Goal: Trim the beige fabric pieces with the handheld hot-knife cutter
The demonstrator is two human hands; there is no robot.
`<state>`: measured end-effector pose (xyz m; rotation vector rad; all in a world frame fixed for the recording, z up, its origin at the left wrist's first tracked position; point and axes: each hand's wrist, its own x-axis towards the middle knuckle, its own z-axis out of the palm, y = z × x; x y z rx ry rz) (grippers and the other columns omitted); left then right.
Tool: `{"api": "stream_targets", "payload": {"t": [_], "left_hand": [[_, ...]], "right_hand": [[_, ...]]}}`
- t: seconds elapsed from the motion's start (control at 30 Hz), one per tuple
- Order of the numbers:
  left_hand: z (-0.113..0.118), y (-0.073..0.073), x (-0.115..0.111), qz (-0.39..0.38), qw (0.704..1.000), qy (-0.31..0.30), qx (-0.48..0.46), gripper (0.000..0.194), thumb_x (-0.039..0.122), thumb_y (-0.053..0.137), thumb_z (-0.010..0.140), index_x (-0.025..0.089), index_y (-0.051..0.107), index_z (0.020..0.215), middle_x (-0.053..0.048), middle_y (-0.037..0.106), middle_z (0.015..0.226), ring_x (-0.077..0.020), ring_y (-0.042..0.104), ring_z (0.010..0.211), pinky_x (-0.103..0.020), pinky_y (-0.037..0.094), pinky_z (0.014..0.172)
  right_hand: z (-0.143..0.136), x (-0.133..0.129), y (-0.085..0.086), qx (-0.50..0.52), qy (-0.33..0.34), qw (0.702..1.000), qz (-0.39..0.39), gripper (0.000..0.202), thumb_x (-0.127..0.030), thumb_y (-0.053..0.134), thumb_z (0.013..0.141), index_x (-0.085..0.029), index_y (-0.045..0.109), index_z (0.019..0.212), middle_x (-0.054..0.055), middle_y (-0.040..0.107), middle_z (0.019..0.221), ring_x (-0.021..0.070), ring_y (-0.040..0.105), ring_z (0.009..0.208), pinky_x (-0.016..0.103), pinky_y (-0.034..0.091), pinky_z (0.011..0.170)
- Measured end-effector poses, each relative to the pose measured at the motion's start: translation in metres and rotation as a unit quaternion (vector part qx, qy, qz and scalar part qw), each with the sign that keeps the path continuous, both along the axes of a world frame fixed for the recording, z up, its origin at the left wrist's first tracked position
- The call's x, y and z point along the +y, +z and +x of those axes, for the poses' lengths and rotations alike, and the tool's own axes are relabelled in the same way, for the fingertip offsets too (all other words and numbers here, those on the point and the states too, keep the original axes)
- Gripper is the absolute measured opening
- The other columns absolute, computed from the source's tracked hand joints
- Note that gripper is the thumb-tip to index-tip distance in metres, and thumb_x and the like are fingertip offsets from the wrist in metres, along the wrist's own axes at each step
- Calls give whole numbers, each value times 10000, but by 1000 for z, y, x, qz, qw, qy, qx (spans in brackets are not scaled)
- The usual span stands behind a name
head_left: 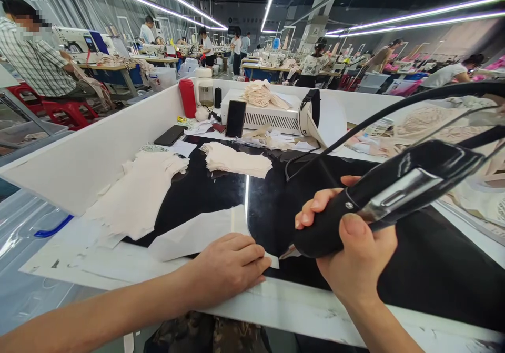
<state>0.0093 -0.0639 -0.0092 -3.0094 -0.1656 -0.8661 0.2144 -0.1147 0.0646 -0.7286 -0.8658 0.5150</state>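
Observation:
My right hand (357, 255) is closed round a black corded handheld power tool (379, 192) with a silver metal panel. Its pointed metal tip (290, 252) is angled down to the left, right at the end of a white fabric piece (205, 232). My left hand (232, 263) rests on that piece near its narrow right end, fingers bent and pressed together, holding it on the black glossy work surface (292, 211). The left thumb is mostly hidden. A lengthwise seam or strip shows on the fabric's upper part.
Stacks of cream fabric pieces (138, 190) lie left, with a smaller cream stack (236, 159) farther back. Behind are a propped phone (235, 119), a white vented box (272, 119) and a red bottle (187, 98). A black cable (363, 124) arches right. Co-workers sit beyond the white partition (106, 142).

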Motion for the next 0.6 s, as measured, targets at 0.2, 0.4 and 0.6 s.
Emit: {"api": "stream_targets", "payload": {"t": [0.2,0.4,0.6], "left_hand": [[2,-1,-1,-9,1000,-1,-4,225,276,559,1240,135,707,1334,-61,806,1164,-231,758,1066,-388,631,952],[2,-1,-2,-8,1000,2,-6,222,275,558,1240,139,709,1330,-64,808,1165,-233,764,1071,-376,627,946],[2,-1,-1,-5,1000,-1,-1,219,273,574,1235,132,714,1327,-70,810,1175,-228,754,1064,-379,643,944]], "right_hand": [[0,0,-2,-9,0,1000,1,485,-469,1014,853,-284,730,1200,-55,755,815,155,699,565,283,636,511],[2,-1,-3,-24,-6,1000,-11,432,-438,972,901,-291,718,1218,-51,741,840,155,700,584,294,642,527],[2,-6,2,-10,5,1000,-2,439,-447,991,868,-290,742,1195,-54,745,800,155,688,556,275,623,495]]}}
